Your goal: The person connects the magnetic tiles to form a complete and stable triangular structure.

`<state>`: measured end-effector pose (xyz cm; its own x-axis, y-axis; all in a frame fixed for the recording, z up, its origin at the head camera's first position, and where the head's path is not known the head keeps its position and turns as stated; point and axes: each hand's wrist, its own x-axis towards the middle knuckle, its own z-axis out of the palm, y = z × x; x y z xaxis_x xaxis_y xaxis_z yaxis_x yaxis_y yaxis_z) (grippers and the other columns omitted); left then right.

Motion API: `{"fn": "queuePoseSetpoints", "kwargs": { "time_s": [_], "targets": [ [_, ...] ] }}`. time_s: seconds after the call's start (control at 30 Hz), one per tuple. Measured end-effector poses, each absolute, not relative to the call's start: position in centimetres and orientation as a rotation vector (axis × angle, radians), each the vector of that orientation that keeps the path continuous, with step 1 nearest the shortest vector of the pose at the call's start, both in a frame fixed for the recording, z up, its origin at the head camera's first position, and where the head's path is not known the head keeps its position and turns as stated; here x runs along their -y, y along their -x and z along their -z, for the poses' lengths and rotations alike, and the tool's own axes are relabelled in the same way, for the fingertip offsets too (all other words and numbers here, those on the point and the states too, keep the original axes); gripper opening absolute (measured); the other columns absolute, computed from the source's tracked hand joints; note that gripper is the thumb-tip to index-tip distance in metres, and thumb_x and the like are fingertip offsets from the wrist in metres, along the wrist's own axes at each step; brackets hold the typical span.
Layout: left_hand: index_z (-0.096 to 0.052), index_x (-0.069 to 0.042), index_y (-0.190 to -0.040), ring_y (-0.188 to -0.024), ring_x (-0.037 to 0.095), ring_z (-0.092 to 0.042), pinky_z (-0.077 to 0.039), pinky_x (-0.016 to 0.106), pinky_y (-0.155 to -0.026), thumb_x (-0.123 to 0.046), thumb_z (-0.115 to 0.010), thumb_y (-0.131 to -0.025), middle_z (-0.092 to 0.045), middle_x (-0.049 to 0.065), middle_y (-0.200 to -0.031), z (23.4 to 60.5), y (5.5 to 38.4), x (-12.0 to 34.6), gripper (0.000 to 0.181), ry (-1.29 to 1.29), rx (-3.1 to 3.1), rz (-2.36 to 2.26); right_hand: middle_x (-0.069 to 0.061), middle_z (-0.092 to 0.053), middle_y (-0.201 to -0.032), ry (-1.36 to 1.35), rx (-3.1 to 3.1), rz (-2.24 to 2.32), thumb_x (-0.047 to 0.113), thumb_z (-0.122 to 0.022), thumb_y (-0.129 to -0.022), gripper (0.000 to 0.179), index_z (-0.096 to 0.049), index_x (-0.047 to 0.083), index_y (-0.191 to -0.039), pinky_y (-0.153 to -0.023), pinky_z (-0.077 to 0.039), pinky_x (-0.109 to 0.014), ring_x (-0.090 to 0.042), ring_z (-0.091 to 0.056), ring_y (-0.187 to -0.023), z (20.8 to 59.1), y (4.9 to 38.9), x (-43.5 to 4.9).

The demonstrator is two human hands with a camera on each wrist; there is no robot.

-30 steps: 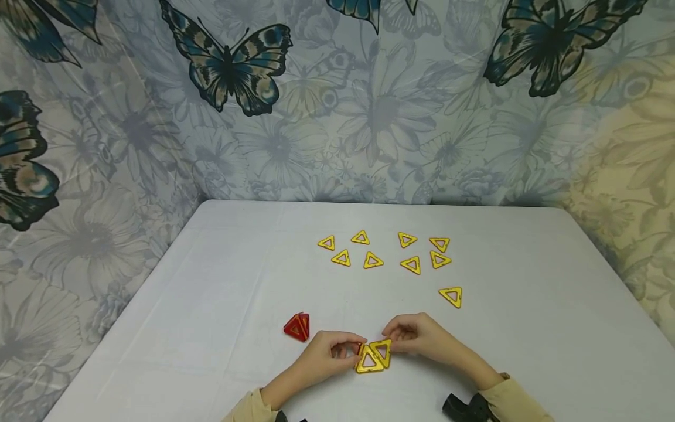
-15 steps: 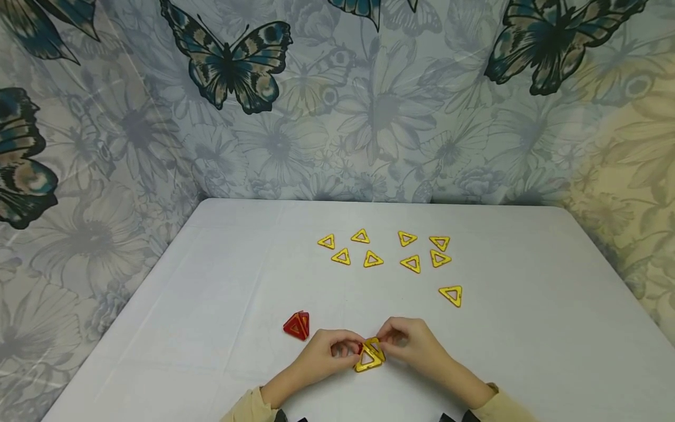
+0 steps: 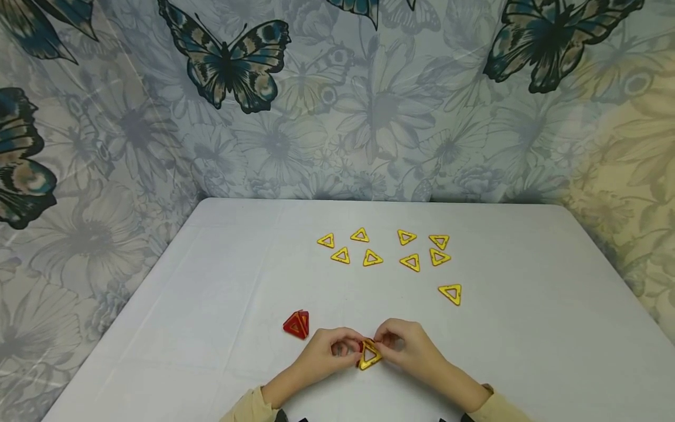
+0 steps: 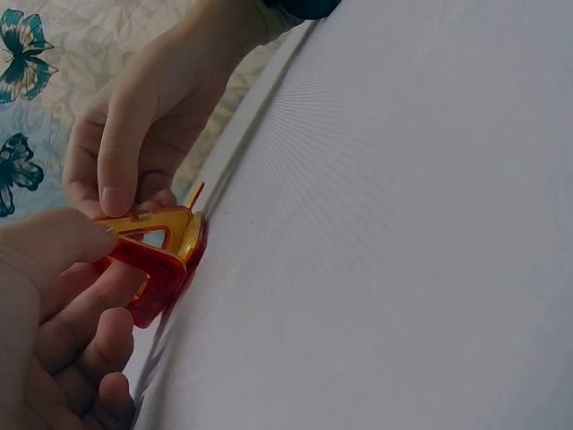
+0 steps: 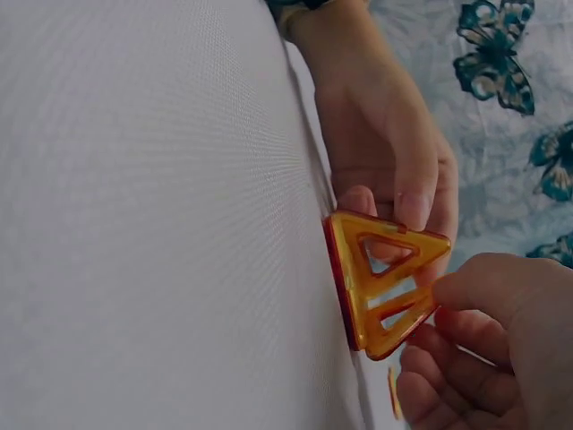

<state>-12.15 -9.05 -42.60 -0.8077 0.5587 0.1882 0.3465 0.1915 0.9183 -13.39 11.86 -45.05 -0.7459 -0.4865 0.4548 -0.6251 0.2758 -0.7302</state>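
Just above the table's near side, my left hand (image 3: 331, 354) and right hand (image 3: 408, 346) meet over a small build of magnetic triangle tiles (image 3: 370, 356). A yellow tile with an open centre faces the head camera. Red shows along its left edge, and in the left wrist view a red tile (image 4: 159, 300) sits under the yellow part. Thumb and fingers of the left hand pinch the build's left side. On its other side my right hand pinches a second yellow tile (image 5: 383, 344), angled against the first in the right wrist view and mostly hidden from the head camera.
A red pyramid of triangle tiles (image 3: 295, 326) stands left of the hands. Several loose yellow triangle tiles (image 3: 372, 258) lie farther back, with one single yellow tile (image 3: 450, 293) nearer on the right. The white table (image 3: 211, 281) meets a butterfly-patterned backdrop (image 3: 369, 117).
My right hand has moved left toward the left hand. The second yellow tile, flat beside the first a second ago, has swung in behind it. The left hand has hardly moved.
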Motion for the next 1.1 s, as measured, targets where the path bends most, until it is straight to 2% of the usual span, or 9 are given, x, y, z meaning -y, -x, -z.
{"fn": "queuePoseSetpoints", "kwargs": {
  "time_s": [0.17, 0.3, 0.53, 0.83, 1.1],
  "targets": [
    [-0.063, 0.005, -0.097, -0.056, 0.002, -0.043, -0.038, 0.017, -0.049, 0.005, -0.063, -0.079, -0.063, 0.011, -0.075, 42.59, 12.09, 8.96, 0.018, -0.845, -2.28, -1.676, 0.011, -0.055, -0.071, -1.035, 2.495, -1.435, -0.002, -0.068, -0.073, 0.015, -0.062, 0.01, -0.078, -0.051, -0.043, -0.02, -0.002, -0.048, -0.06, 44.97, 13.37, -11.87],
    [-0.063, 0.005, -0.095, -0.055, 0.001, -0.043, -0.038, 0.017, -0.048, 0.005, -0.063, -0.078, -0.063, 0.01, -0.075, 42.86, 12.08, 8.93, 0.017, -0.854, -2.278, -1.686, 0.01, -0.057, -0.072, -1.046, 2.513, -1.448, 0.003, -0.068, -0.077, 0.007, -0.064, 0.009, -0.078, -0.052, -0.044, -0.02, -0.002, -0.049, -0.06, 45.01, 13.32, -11.81],
    [-0.062, 0.006, -0.092, -0.061, 0.005, -0.052, -0.046, 0.022, -0.053, 0.013, -0.062, -0.074, -0.063, 0.006, -0.076, 43.06, 12.02, 8.75, 0.019, -0.892, -2.274, -1.744, 0.009, -0.058, -0.074, -1.041, 2.533, -1.505, 0.014, -0.067, -0.08, 0.005, -0.065, 0.01, -0.08, -0.054, -0.044, -0.021, -0.002, -0.051, -0.063, 45.01, 13.1, -11.6],
    [-0.057, 0.008, -0.088, -0.061, 0.005, -0.053, -0.046, 0.022, -0.053, 0.014, -0.061, -0.074, -0.062, 0.014, -0.078, 43.13, 12.02, 8.63, 0.016, -0.898, -2.227, -1.775, 0.008, -0.058, -0.074, -1.027, 2.51, -1.53, 0.01, -0.068, -0.079, 0.005, -0.063, 0.01, -0.079, -0.052, -0.045, -0.021, -0.002, -0.052, -0.063, 45.12, 13.01, -11.46],
    [-0.052, 0.006, -0.08, -0.059, 0.005, -0.053, -0.045, 0.021, -0.05, 0.013, -0.061, -0.076, -0.059, 0.014, -0.069, 43.02, 11.89, 8.52, 0.012, -0.93, -2.237, -1.771, 0.006, -0.059, -0.073, -1.02, 2.486, -1.58, 0.008, -0.069, -0.077, 0.007, -0.062, 0.009, -0.078, -0.051, -0.045, -0.022, -0.003, -0.054, -0.063, 45.37, 12.87, -11.25]
  ]
}}
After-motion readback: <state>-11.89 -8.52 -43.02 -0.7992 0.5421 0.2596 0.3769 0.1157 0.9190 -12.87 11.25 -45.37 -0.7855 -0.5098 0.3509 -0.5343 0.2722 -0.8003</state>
